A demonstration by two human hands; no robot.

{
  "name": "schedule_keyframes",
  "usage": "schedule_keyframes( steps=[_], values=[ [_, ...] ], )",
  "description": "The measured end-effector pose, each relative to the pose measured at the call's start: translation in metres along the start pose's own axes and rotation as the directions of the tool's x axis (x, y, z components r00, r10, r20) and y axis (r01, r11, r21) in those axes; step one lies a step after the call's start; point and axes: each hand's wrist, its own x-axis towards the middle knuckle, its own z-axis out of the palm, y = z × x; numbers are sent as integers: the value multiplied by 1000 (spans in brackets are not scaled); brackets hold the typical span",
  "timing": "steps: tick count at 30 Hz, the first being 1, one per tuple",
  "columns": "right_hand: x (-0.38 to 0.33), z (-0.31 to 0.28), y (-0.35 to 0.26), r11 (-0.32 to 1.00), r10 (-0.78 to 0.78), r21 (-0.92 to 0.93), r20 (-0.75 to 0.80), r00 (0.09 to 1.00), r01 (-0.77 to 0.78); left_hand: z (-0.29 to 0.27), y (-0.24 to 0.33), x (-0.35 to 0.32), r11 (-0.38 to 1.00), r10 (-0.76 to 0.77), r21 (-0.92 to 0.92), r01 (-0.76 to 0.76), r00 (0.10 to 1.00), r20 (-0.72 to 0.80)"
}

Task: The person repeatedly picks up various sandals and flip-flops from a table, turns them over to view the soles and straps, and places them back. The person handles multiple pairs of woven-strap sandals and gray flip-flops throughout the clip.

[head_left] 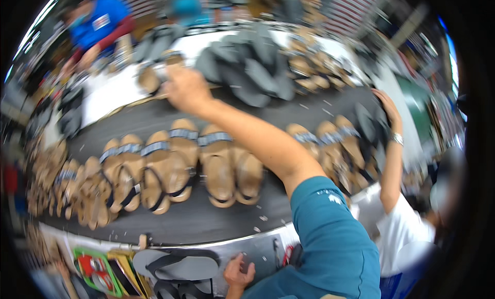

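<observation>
Right hand [188, 90] blurred over far belt edge, fingers curled beside a tan sandal [148, 81]; cannot tell whether they pinch it. Right forearm hides part of the belt [216, 224]. Left hand [238, 272] loosely spread, cut off at wrist; grey slipper [188, 267] just left of it. Bare belt between right hand and sandal row [219, 175]; pale near rim [216, 241] beyond left hand.
</observation>
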Motion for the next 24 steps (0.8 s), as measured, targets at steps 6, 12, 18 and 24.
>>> schedule_keyframes(
  steps=[6, 12, 18, 24],
  values=[
    [-132, -285, -2, 840, 469, 227, 153, 870, -492, 24, 25, -6, 1000, -8, -28, 8, 1000, -6],
    [-251, -500, 52, 604, 712, -179, -317, 627, -777, 28, 20, -7, 1000, 23, 10, -23, 999, 22],
    [-302, -544, 50, 512, 800, -52, -336, 497, -858, 24, 34, -3, 984, -166, -69, 167, 986, 18],
    [-348, -541, 69, 433, 833, 7, -384, 397, -901, 17, 72, -20, 939, -311, -105, 328, 939, 145]
  ],
)
